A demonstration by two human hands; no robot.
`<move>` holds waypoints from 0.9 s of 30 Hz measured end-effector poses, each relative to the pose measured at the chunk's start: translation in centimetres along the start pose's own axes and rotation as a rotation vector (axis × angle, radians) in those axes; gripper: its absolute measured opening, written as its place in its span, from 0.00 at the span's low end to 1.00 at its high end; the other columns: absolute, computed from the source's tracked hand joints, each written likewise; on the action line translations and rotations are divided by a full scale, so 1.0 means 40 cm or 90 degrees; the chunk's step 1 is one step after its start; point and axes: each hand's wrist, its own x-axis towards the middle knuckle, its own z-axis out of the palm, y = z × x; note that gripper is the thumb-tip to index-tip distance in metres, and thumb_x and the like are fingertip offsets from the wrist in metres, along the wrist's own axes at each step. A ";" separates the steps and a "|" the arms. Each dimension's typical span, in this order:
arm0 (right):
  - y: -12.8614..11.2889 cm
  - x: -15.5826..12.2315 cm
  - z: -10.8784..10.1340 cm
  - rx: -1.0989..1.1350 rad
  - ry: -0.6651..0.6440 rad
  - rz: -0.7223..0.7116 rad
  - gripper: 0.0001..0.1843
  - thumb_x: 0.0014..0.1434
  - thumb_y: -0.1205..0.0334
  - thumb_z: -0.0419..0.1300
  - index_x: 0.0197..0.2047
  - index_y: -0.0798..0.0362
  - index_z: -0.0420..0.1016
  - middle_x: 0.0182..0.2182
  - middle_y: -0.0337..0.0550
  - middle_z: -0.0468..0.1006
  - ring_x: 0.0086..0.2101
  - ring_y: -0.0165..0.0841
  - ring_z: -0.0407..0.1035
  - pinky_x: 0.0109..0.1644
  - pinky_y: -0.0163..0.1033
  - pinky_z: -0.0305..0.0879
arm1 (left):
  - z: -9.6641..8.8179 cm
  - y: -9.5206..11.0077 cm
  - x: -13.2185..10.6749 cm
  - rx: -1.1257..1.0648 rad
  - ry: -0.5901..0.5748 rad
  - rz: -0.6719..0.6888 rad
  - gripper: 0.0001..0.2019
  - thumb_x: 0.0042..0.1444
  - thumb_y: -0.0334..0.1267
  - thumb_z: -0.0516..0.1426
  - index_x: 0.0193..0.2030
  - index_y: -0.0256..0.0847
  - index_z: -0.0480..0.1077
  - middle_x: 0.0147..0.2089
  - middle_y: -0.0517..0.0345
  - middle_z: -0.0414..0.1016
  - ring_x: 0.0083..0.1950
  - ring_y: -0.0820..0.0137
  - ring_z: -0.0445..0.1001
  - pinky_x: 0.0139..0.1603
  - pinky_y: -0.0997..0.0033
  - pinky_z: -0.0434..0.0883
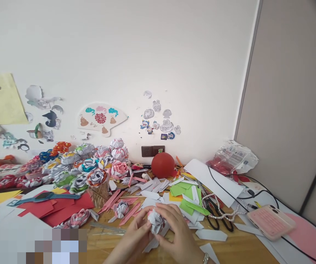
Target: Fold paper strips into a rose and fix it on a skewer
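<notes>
Between both hands, just above the front of the wooden table (100,246), is a white folded paper flower (155,221) with a little pink at its top. My left hand (139,228) grips it from the left, thumb on its side. The fingers of my right hand (175,228) curl round its right side and top. Part of the flower is hidden by the fingers. To the left of my left hand lies another white and pink paper flower (122,209). Pointed white paper strips (211,235) lie to the right.
Finished paper flowers (96,177) are heaped at the back left. A red balloon (163,165) sits by the wall. Scissors (218,216), a bead string (211,198), green paper (186,189) and a pink phone (271,221) lie to the right. A blue watch (46,197) rests on red paper (84,205).
</notes>
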 end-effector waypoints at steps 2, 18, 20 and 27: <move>0.004 -0.001 0.002 0.009 0.009 0.020 0.30 0.48 0.71 0.59 0.54 0.45 0.63 0.54 0.43 0.67 0.53 0.38 0.61 0.55 0.44 0.60 | -0.004 -0.002 0.007 0.004 -0.014 0.016 0.29 0.36 0.52 0.66 0.46 0.45 0.69 0.44 0.49 0.74 0.48 0.57 0.72 0.50 0.58 0.65; 0.056 -0.020 0.046 0.027 -0.001 0.055 0.35 0.42 0.79 0.52 0.55 0.48 0.61 0.51 0.45 0.70 0.51 0.38 0.64 0.54 0.46 0.63 | -0.024 -0.047 0.012 0.521 0.185 0.196 0.34 0.43 0.36 0.58 0.60 0.39 0.53 0.42 0.51 0.73 0.43 0.62 0.73 0.44 0.65 0.69; 0.057 -0.021 0.047 0.038 -0.005 0.056 0.34 0.43 0.79 0.52 0.55 0.48 0.62 0.49 0.45 0.71 0.50 0.38 0.65 0.53 0.46 0.64 | -0.025 -0.046 0.012 0.525 0.185 0.197 0.32 0.43 0.35 0.58 0.58 0.39 0.55 0.43 0.51 0.73 0.44 0.61 0.73 0.45 0.64 0.69; 0.052 -0.025 0.053 0.121 0.024 0.129 0.30 0.44 0.77 0.53 0.51 0.48 0.66 0.45 0.44 0.73 0.46 0.38 0.67 0.51 0.45 0.65 | -0.031 -0.068 0.019 0.430 0.181 0.239 0.37 0.42 0.33 0.60 0.59 0.41 0.48 0.50 0.47 0.66 0.53 0.60 0.67 0.53 0.61 0.65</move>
